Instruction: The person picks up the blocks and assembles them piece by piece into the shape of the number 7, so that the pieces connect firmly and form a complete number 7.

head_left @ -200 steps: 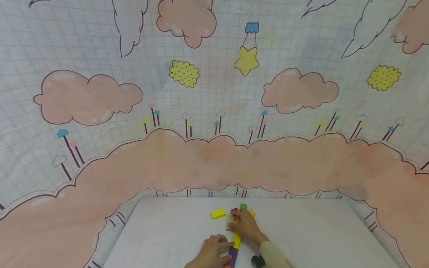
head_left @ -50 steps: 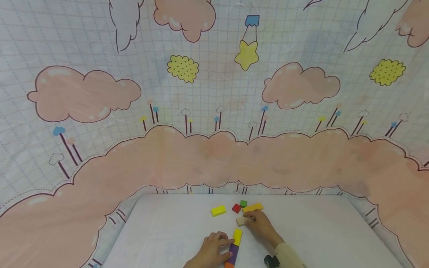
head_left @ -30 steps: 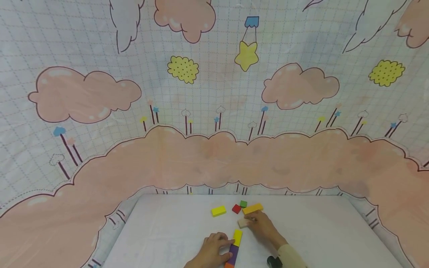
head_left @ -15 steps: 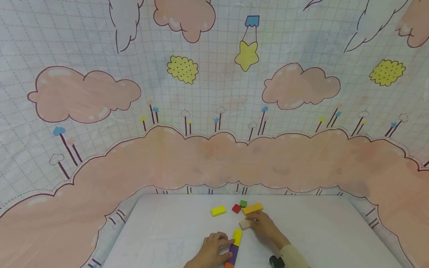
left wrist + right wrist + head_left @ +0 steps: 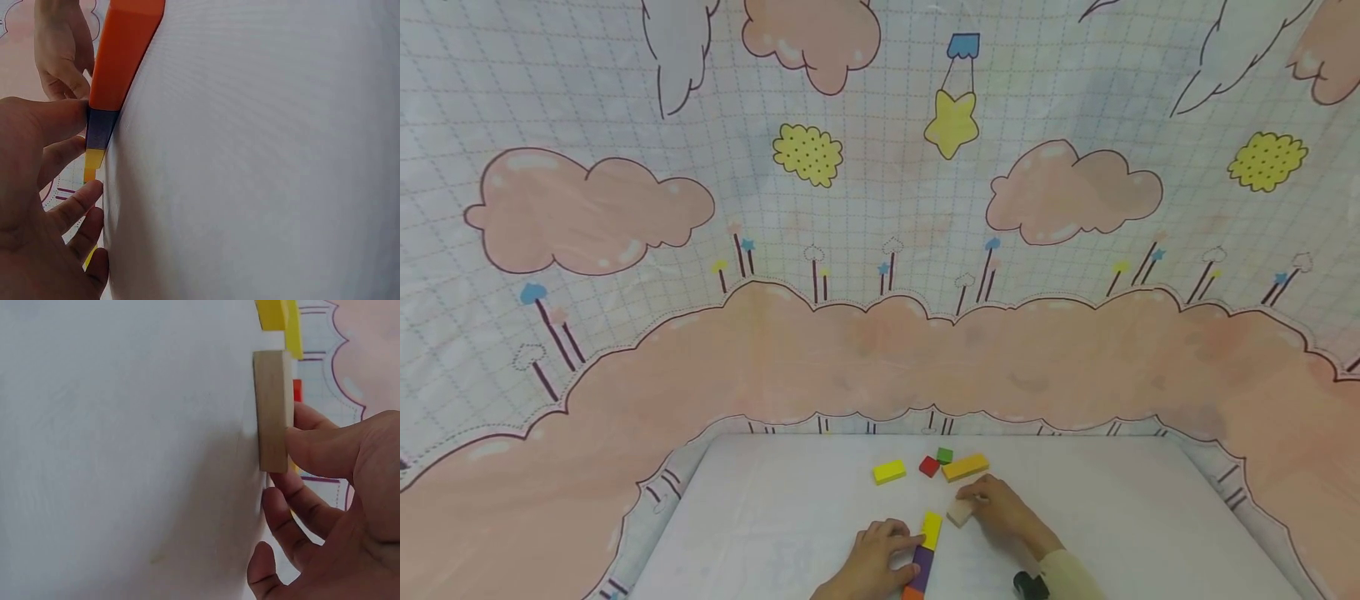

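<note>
In the head view my left hand (image 5: 876, 560) touches the left side of a row of blocks, with its thumb by the purple block (image 5: 923, 565) and its index fingertip at the yellow block (image 5: 931, 528). An orange block (image 5: 128, 56) forms the row's near end. Its other fingers are spread, loosely bent, in the left wrist view. To the right, my right hand (image 5: 1003, 510) pinches a plain wooden block (image 5: 958, 512) between thumb and index finger. This block lies low over the white surface, apart from the row; in the right wrist view the wooden block (image 5: 272, 412) shows its long side.
Beyond the hands lie a loose yellow block (image 5: 889, 472), a red block (image 5: 928, 467), a green block (image 5: 944, 456) and a long orange-yellow block (image 5: 966, 467). They stand on a white tabletop (image 5: 760, 500). A patterned cloth (image 5: 880, 358) with clouds rises behind.
My right hand has drawn the wooden block rightward and toward me, turning it, away from the far loose blocks. My left hand stays at the row.
</note>
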A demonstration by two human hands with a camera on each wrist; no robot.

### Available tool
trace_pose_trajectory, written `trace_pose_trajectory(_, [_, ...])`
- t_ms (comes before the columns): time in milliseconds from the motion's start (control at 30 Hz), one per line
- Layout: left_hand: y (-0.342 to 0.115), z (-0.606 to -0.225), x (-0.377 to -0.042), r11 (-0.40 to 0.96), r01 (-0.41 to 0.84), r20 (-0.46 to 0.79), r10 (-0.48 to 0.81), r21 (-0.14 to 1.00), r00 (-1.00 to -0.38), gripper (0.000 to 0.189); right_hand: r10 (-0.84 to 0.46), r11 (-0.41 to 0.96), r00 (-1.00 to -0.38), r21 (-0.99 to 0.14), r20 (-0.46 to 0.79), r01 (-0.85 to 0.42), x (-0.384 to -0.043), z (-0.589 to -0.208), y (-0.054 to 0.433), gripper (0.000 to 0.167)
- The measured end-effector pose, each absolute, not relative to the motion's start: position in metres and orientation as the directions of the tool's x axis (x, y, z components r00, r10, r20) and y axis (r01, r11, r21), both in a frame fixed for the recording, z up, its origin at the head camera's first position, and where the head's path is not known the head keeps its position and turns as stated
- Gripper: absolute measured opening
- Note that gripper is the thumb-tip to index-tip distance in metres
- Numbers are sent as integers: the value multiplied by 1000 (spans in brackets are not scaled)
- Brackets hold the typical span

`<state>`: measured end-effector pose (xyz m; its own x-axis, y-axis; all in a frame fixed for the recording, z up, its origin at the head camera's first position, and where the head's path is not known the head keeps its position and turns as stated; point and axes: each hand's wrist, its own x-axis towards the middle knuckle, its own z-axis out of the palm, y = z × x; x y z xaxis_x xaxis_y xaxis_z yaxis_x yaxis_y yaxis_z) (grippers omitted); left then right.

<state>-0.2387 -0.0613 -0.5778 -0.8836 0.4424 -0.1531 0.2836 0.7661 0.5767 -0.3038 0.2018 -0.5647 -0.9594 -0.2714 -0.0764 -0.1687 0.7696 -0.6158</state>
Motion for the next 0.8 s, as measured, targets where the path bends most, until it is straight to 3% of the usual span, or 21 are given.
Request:
trace_pose_trajectory(567, [-62,-575,-237,763,283,-156,446,581,-881,41,-248,755,-966,-640,-73,-145,-297,-562,208,26])
trace_pose_trajectory(800, [-62,-576,-238,760,277,-162,446,588,-880,41,-134,744,-991,-661,1,-101,-299,-569,209,22])
